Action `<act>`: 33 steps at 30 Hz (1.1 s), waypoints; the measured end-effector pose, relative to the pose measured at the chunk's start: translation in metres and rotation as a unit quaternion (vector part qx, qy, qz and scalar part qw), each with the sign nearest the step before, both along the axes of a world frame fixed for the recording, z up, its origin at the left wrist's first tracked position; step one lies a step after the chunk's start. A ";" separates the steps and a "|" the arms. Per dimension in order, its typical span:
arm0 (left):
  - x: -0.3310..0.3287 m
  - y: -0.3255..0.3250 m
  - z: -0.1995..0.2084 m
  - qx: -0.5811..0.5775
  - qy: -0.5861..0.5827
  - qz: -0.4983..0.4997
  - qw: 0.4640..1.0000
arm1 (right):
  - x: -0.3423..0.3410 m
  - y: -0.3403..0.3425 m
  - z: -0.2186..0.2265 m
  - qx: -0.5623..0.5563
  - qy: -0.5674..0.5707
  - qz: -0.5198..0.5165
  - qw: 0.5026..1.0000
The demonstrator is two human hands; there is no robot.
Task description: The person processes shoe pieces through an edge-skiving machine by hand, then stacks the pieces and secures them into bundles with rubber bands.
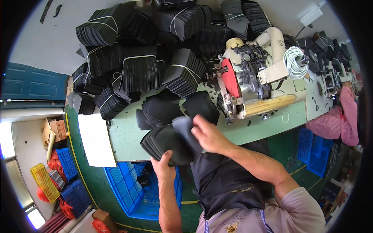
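My left hand (163,166) grips the near edge of a fanned stack of black sheet pieces (165,145) over the table's front edge, its thumb on top. My right hand (210,136) is closed on the edge of a dark sheet piece (184,129) at the right side of that stack. This piece is tilted up and smeared by motion; I cannot tell whether it is a single layer. Loose black pieces (159,108) lie just beyond the stack, and another small pile (201,106) sits to their right.
Tied bundles of black pieces (142,68) are heaped at the back left. A machine with a red guard (230,77) and a coil of white cord (295,62) stands right on the green table (256,132). Below the left edge is a blue crate (120,190). Another person's pink-checked sleeve (326,122) shows far right.
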State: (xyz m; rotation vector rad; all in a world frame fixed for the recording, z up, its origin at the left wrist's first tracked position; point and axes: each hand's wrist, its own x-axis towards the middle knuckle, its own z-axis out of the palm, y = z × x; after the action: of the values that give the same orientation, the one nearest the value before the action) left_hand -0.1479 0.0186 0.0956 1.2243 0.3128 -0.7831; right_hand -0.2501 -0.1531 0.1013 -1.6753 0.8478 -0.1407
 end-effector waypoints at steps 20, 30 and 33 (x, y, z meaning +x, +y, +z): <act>0.006 0.010 0.010 -0.012 -0.044 -0.103 0.994 | 0.035 0.016 0.009 0.360 -0.001 0.025 0.933; 0.003 0.026 0.000 0.066 -0.115 0.064 0.989 | 0.080 0.020 -0.001 -0.343 -0.039 0.074 0.936; 0.003 0.019 0.002 0.083 -0.216 -0.079 0.970 | 0.055 0.025 0.009 -0.070 -0.031 0.151 0.986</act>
State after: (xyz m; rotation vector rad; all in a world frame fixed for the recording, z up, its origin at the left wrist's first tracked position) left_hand -0.1446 0.0379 0.0976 1.5543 -0.0787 -0.6124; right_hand -0.1950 -0.1277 0.1108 -1.9004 0.5397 -0.0426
